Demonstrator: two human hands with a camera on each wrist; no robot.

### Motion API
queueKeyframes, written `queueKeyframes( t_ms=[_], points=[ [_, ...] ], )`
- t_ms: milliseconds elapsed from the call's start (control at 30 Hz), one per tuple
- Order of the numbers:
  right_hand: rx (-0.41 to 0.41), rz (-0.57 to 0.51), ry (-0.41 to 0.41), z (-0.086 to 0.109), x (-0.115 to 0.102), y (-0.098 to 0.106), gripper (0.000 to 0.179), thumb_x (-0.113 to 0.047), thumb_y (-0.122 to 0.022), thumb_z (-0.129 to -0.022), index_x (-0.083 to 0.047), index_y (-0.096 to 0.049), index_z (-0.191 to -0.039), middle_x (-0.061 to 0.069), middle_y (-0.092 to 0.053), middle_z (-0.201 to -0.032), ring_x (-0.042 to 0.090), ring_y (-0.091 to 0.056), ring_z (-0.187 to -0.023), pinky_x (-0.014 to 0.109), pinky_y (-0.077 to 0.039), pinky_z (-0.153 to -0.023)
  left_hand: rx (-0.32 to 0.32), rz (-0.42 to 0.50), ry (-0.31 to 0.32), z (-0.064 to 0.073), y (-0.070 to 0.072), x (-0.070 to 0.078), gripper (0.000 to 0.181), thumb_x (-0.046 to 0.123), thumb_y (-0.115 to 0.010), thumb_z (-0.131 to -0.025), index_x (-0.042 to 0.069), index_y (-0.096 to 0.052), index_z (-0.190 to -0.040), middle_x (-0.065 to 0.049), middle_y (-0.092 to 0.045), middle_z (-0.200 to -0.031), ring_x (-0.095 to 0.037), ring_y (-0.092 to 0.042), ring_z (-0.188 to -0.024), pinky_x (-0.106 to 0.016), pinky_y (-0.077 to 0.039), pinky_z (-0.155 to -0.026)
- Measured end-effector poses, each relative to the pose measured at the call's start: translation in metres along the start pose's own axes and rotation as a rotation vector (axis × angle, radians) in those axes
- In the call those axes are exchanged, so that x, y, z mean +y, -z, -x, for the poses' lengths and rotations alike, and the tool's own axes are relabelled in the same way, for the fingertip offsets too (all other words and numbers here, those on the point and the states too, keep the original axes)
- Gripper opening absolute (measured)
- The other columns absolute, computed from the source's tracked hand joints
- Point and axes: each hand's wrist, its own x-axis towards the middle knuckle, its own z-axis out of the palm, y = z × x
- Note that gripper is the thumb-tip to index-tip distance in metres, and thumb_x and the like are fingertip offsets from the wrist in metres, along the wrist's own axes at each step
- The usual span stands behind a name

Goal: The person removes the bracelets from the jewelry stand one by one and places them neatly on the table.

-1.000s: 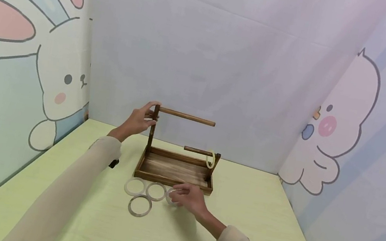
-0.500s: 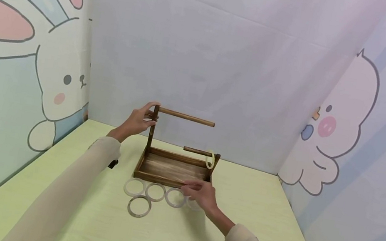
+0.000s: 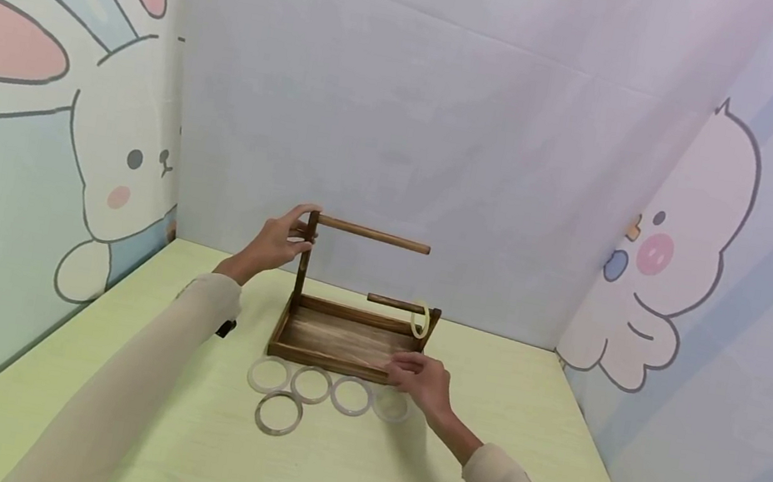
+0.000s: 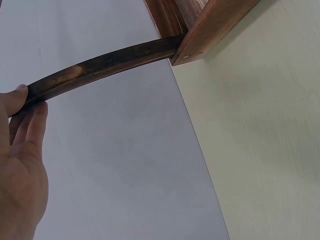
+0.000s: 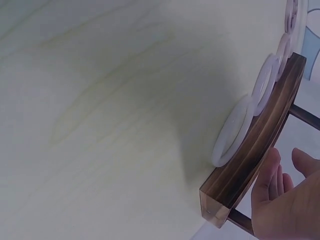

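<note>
A dark wooden rack has a shallow tray (image 3: pixel 322 361), a tall left post (image 3: pixel 303 270) with a long upper bar, and a shorter lower bar at right. My left hand (image 3: pixel 272 243) pinches the top of the tall post between thumb and fingers. A pale yellow bangle (image 3: pixel 428 322) hangs on the lower bar. My right hand (image 3: pixel 426 384) hovers at the tray's front right edge, fingers loosely bent and thumb apart, with nothing visible between them. Just in front lies a clear whitish bangle (image 3: pixel 391 420); in the right wrist view, this bangle (image 5: pixel 218 156) lies beside the tray wall.
Left of it, a lavender bangle (image 3: pixel 349 414) and two more pale bangles continue the row along the tray. A brownish bangle (image 3: pixel 276 433) lies in front of them. Cartoon-printed cloth walls (image 3: pixel 405 126) enclose the pale yellow-green table (image 3: pixel 505 403).
My right hand has moved rightward from over the lavender bangle to the tray's front right corner, uncovering the lavender and clear bangles. My left hand stays on the post.
</note>
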Motion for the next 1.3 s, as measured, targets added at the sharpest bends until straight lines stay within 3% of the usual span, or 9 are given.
queueKeyframes(
  t_ms=[167, 333, 567, 800, 1000, 1300],
  points=[
    [0.046, 0.040, -0.009, -0.006, 0.001, 0.008, 0.026, -0.008, -0.083, -0.089, 0.003, -0.078, -0.111, 0.014, -0.079, -0.096, 0.027, -0.078, -0.081, 0.034, -0.065, -0.064, 0.000, 0.000, 0.005, 0.000, 0.000, 0.001, 0.074, -0.010, -0.067, -0.097, 0.022, -0.039, -0.158, -0.028, -0.066, -0.127, -0.039, -0.064, -0.125, -0.049, -0.058, -0.100],
    [0.098, 0.057, 0.002, -0.013, 0.003, 0.015, 0.025, -0.004, -0.083, -0.088, 0.007, -0.077, -0.109, 0.018, -0.079, -0.094, 0.034, -0.078, -0.078, 0.043, -0.066, -0.064, -0.006, 0.012, 0.009, 0.000, 0.000, -0.001, 0.075, -0.011, -0.066, -0.097, 0.023, -0.038, -0.158, -0.031, -0.064, -0.128, -0.040, -0.063, -0.125, -0.049, -0.057, -0.100],
    [0.132, 0.036, -0.012, -0.019, 0.006, 0.020, 0.019, -0.002, -0.083, -0.086, 0.003, -0.078, -0.104, 0.019, -0.078, -0.095, 0.030, -0.078, -0.076, 0.046, -0.066, -0.067, 0.004, 0.003, 0.001, 0.000, -0.002, -0.004, 0.076, -0.011, -0.067, -0.096, 0.023, -0.039, -0.158, -0.027, -0.066, -0.127, -0.038, -0.064, -0.124, -0.048, -0.058, -0.099],
    [0.182, 0.037, -0.029, -0.023, 0.004, 0.024, 0.016, -0.002, -0.083, -0.087, 0.002, -0.079, -0.102, 0.017, -0.079, -0.095, 0.024, -0.078, -0.076, 0.039, -0.066, -0.064, -0.006, 0.012, 0.006, -0.001, -0.002, -0.003, 0.075, -0.010, -0.066, -0.097, 0.023, -0.039, -0.158, -0.031, -0.064, -0.129, -0.039, -0.064, -0.125, -0.049, -0.057, -0.100],
    [0.191, 0.029, -0.034, -0.024, 0.000, 0.028, 0.021, -0.002, -0.082, -0.088, 0.006, -0.077, -0.106, 0.020, -0.078, -0.097, 0.030, -0.078, -0.080, 0.043, -0.066, -0.068, 0.001, -0.004, 0.001, -0.001, -0.002, -0.003, 0.074, -0.009, -0.067, -0.097, 0.023, -0.040, -0.157, -0.026, -0.067, -0.126, -0.038, -0.065, -0.124, -0.048, -0.059, -0.099],
    [0.202, 0.053, 0.001, -0.031, 0.002, 0.031, 0.025, -0.006, -0.082, -0.090, 0.006, -0.075, -0.111, 0.023, -0.076, -0.105, 0.031, -0.078, -0.084, 0.039, -0.066, -0.068, 0.005, -0.017, -0.022, -0.003, -0.003, -0.006, 0.074, -0.008, -0.068, -0.096, 0.024, -0.041, -0.157, -0.022, -0.069, -0.122, -0.036, -0.067, -0.120, -0.047, -0.060, -0.096]
  ],
)
